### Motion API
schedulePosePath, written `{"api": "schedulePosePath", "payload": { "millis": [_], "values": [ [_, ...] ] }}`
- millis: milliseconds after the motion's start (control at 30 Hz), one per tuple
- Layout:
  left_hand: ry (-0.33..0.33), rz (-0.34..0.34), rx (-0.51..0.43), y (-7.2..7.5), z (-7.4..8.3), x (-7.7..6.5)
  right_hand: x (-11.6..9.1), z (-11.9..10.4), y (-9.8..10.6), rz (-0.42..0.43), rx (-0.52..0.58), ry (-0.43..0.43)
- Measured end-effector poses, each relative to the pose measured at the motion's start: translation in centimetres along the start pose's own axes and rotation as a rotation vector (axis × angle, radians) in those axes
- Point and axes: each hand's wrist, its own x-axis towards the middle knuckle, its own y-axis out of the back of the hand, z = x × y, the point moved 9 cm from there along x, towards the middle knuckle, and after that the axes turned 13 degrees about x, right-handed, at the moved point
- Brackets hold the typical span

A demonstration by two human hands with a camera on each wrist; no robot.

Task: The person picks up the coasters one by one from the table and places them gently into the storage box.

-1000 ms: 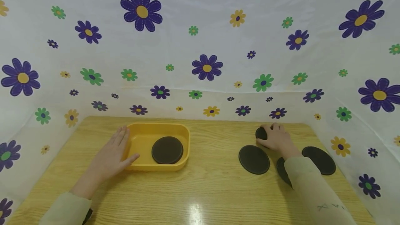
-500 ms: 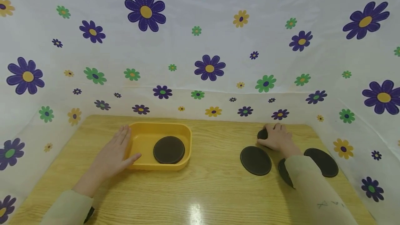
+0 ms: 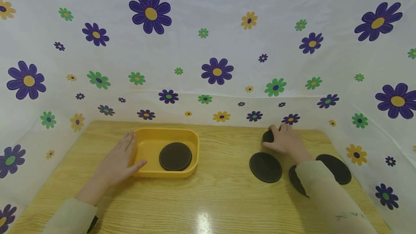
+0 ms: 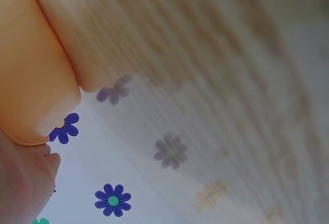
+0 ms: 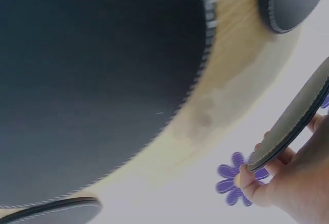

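In the head view my left hand (image 3: 115, 161) lies along the left side of a yellow tray (image 3: 139, 147), fingers straight, thumb over its near rim. Inside the tray a round black coaster (image 3: 175, 156) lies flat toward the right end. My right hand (image 3: 286, 141), at the back right of the table, grips another black coaster (image 3: 268, 136) from above. The right wrist view shows this coaster (image 5: 300, 111) tilted up, its greyish underside facing the camera, with thumb and fingers (image 5: 249, 183) pinching its stitched edge. The hand covers much of it in the head view.
A black coaster (image 3: 265, 167) lies on the wooden table (image 3: 227, 198) in front of my right hand. Two more, one near the sleeve (image 3: 295, 180) and partly hidden by it, another at the right edge (image 3: 336, 169), lie nearby. A flowered cloth (image 3: 182, 53) encloses the back and sides.
My right hand has shifted slightly left with the coaster, and more of the coaster's edge is lifted in its grip. The left hand and tray have stayed put.
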Motion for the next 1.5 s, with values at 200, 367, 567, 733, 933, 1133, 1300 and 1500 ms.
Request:
{"api": "schedulePosePath", "payload": {
  "millis": [200, 367, 567, 733, 933, 1133, 1300, 1500],
  "values": [
    [0.007, -0.013, 0.002, -0.2, -0.1, 0.0, 0.1, -2.7, 0.8, 0.046, -0.03, 0.069],
    [0.009, -0.013, -0.003, -0.2, -0.1, -0.1, 0.0, -4.9, 1.2, 0.052, -0.019, 0.096],
    [0.008, -0.019, 0.001, -0.2, -0.1, 0.0, -0.1, -7.7, 1.2, 0.051, -0.002, 0.14],
    [0.008, -0.023, 0.005, -0.1, 0.0, 0.0, -0.3, -10.1, 1.0, 0.072, 0.009, 0.204],
    [0.009, -0.016, 0.001, 0.0, 0.0, 0.0, -0.6, -12.9, 1.0, 0.086, 0.016, 0.269],
    [0.013, -0.011, 0.006, -0.2, -0.2, -0.1, -0.9, -15.6, 0.9, 0.089, 0.04, 0.332],
    [0.01, -0.016, 0.002, -0.2, -0.2, -0.1, -0.8, -17.7, 0.3, 0.083, 0.038, 0.372],
    [0.006, -0.013, 0.009, -0.3, -0.2, -0.1, -1.0, -20.5, -0.4, 0.056, 0.078, 0.412]
  ]
}}
